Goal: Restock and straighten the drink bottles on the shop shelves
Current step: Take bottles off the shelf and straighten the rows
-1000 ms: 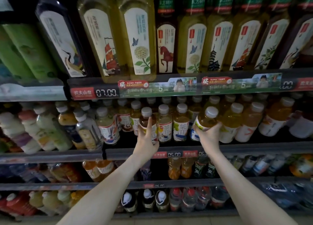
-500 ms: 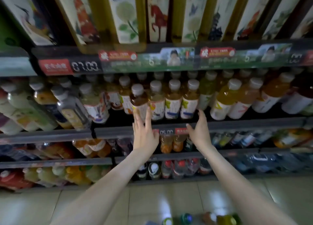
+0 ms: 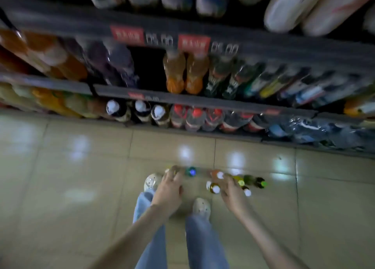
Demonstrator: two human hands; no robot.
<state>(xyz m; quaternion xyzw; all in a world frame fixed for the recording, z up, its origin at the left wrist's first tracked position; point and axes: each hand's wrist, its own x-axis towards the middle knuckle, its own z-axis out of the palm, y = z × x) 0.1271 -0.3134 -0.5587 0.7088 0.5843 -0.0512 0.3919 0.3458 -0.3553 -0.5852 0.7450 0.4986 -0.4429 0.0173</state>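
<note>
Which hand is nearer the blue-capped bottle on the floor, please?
Left. The left hand is just left of the blue-capped bottle; the right hand lies farther off on its right.

1. Blurred view down onto the tiled floor [image 3: 81,187] in front of the shelves [image 3: 203,102].
2. Left hand [image 3: 168,189]: fingers loose, hanging beside the blue-capped bottle [image 3: 191,171].
3. Right hand [image 3: 233,193]: fingers spread over the white-capped floor bottles [image 3: 214,188]; contact unclear.
4. Green bottles [image 3: 255,181] stand just right of that hand.
5. Dark gap [image 3: 146,70] on the shelf, left of two orange bottles [image 3: 184,74].
</note>
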